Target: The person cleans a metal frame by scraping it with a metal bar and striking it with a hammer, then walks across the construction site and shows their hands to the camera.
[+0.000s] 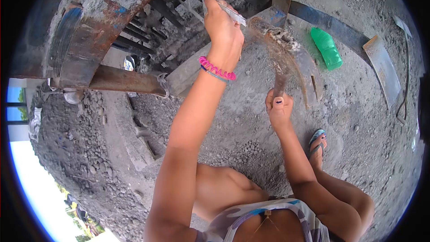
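Note:
My right hand [279, 111] is closed around the short handle of a claw hammer [293, 50], thumb laid along it. The hammer is smeared by motion; its crusted head is raised toward my left hand. My left hand [222, 30] reaches up into a rusty metal frame [96, 40] and grips a flat grey metal piece [237, 17] whose end sticks out toward the hammer. The rest of that piece is hidden by my fingers. Around it, several dark bars [163, 11] run through the frame, caked with grey cement.
A green plastic bottle [326, 48] lies on the gravelly ground at right. Beyond it are a bent metal sheet [383, 69] and a thin rod [406, 80]. A rusty crossbar [127, 80] spans the left side, above heaped gravel [71, 139]. My sandalled foot [317, 145] is at lower right.

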`<move>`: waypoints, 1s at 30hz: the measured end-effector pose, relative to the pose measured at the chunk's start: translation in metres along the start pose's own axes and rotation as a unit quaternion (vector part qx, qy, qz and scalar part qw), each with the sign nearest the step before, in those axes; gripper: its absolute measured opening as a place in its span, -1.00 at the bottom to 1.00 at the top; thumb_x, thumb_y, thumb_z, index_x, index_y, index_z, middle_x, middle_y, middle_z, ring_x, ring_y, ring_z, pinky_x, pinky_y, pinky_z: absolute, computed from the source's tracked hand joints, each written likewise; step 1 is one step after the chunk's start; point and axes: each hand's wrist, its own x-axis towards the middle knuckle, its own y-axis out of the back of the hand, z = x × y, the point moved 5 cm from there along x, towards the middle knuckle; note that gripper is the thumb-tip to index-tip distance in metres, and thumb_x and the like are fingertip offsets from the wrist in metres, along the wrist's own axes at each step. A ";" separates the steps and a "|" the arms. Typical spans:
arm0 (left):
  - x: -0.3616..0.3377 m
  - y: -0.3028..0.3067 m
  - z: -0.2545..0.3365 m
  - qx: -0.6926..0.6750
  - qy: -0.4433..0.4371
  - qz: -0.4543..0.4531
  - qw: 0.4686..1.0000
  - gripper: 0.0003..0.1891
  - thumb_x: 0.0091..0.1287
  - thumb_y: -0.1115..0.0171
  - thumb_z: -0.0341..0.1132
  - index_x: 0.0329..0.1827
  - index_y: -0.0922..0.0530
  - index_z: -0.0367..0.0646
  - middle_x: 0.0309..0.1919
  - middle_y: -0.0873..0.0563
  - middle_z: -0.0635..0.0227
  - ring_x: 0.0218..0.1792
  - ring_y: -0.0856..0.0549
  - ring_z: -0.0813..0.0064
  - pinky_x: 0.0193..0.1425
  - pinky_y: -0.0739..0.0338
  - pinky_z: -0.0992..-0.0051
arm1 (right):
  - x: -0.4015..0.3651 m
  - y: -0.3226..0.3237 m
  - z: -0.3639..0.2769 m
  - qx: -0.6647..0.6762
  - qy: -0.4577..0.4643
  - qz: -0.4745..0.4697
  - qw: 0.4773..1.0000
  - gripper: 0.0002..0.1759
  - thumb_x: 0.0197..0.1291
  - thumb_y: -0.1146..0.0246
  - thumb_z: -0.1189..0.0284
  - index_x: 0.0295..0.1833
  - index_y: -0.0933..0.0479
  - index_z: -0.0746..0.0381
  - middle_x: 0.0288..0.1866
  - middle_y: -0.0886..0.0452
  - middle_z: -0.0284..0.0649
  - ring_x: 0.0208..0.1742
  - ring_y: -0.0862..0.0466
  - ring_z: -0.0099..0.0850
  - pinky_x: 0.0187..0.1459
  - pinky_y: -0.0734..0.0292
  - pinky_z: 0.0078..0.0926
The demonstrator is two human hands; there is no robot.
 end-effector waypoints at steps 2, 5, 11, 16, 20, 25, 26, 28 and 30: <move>-0.002 0.000 0.005 0.003 -0.005 0.005 1.000 -0.63 0.25 0.07 -0.02 -0.63 -0.23 -0.03 -0.79 -0.17 0.52 -0.76 -0.11 0.61 -0.63 -0.05 0.57 | 0.000 0.005 -0.021 0.016 0.038 0.024 0.999 -0.30 0.01 0.15 -0.27 -0.58 -0.23 0.24 -0.75 -0.24 -0.31 -0.72 -0.26 -0.59 -0.70 -0.16 -0.66; -0.004 0.001 0.005 -0.013 0.008 -0.027 1.000 -0.64 0.25 0.07 -0.04 -0.63 -0.23 -0.03 -0.78 -0.18 0.53 -0.74 -0.13 0.61 -0.63 -0.05 0.57 | -0.002 0.006 -0.040 0.185 0.172 0.036 0.967 -0.25 -0.02 0.21 -0.31 -0.59 -0.21 0.24 -0.76 -0.23 -0.30 -0.75 -0.24 -0.54 -0.72 -0.16 -0.63; -0.002 -0.005 0.012 -0.021 -0.011 -0.030 0.999 -0.63 0.26 0.07 -0.04 -0.62 -0.22 -0.06 -0.79 -0.14 0.53 -0.74 -0.12 0.61 -0.63 -0.04 0.57 | 0.005 -0.006 0.006 -0.003 0.002 0.019 1.000 -0.26 0.00 0.14 -0.28 -0.55 -0.28 0.29 -0.78 -0.25 -0.33 -0.75 -0.26 -0.59 -0.72 -0.15 -0.63; -0.004 -0.002 0.012 -0.028 0.000 -0.026 0.999 -0.64 0.26 0.08 -0.05 -0.62 -0.21 -0.06 -0.79 -0.13 0.53 -0.75 -0.10 0.61 -0.64 -0.03 0.55 | -0.004 -0.003 -0.025 0.074 0.058 0.005 0.996 -0.27 0.01 0.14 -0.27 -0.57 -0.29 0.28 -0.76 -0.26 -0.33 -0.76 -0.24 -0.61 -0.76 -0.10 -0.66; -0.002 -0.001 0.012 -0.027 0.011 -0.022 0.999 -0.63 0.27 0.09 -0.04 -0.62 -0.21 -0.05 -0.79 -0.13 0.52 -0.75 -0.08 0.62 -0.63 -0.03 0.55 | 0.001 -0.014 -0.018 0.082 0.056 0.008 0.995 -0.31 0.05 0.13 -0.23 -0.58 -0.27 0.27 -0.75 -0.26 -0.35 -0.77 -0.22 -0.63 -0.76 -0.12 -0.67; -0.001 -0.004 0.019 -0.051 0.009 -0.045 0.998 -0.65 0.27 0.10 -0.06 -0.61 -0.21 -0.05 -0.79 -0.11 0.52 -0.75 -0.07 0.62 -0.63 -0.03 0.55 | -0.010 -0.013 -0.005 0.089 -0.054 0.037 0.994 -0.36 0.08 0.07 -0.16 -0.58 -0.25 0.26 -0.74 -0.23 -0.39 -0.71 -0.24 -0.65 -0.72 -0.10 -0.67; -0.001 -0.002 0.019 -0.048 0.008 -0.050 0.998 -0.65 0.27 0.10 -0.06 -0.61 -0.21 -0.05 -0.79 -0.11 0.53 -0.75 -0.07 0.62 -0.63 -0.03 0.55 | -0.011 -0.011 -0.018 0.105 -0.042 0.044 0.993 -0.34 0.06 0.07 -0.19 -0.59 -0.25 0.27 -0.76 -0.23 -0.39 -0.75 -0.22 -0.64 -0.73 -0.10 -0.67; -0.002 0.000 0.019 -0.043 0.010 -0.048 0.998 -0.65 0.27 0.10 -0.06 -0.61 -0.21 -0.05 -0.79 -0.11 0.53 -0.75 -0.07 0.62 -0.63 -0.03 0.55 | -0.011 -0.006 -0.030 0.158 0.034 0.048 0.986 -0.32 0.01 0.04 -0.21 -0.60 -0.25 0.28 -0.76 -0.25 -0.37 -0.73 -0.23 -0.64 -0.73 -0.12 -0.66; -0.003 -0.002 0.019 -0.042 0.013 -0.040 0.998 -0.65 0.27 0.10 -0.06 -0.61 -0.22 -0.05 -0.79 -0.11 0.53 -0.75 -0.07 0.62 -0.63 -0.03 0.56 | -0.008 -0.008 -0.032 0.143 0.072 0.041 0.986 -0.31 0.01 0.07 -0.22 -0.59 -0.25 0.27 -0.77 -0.25 -0.35 -0.73 -0.23 -0.63 -0.71 -0.13 -0.66</move>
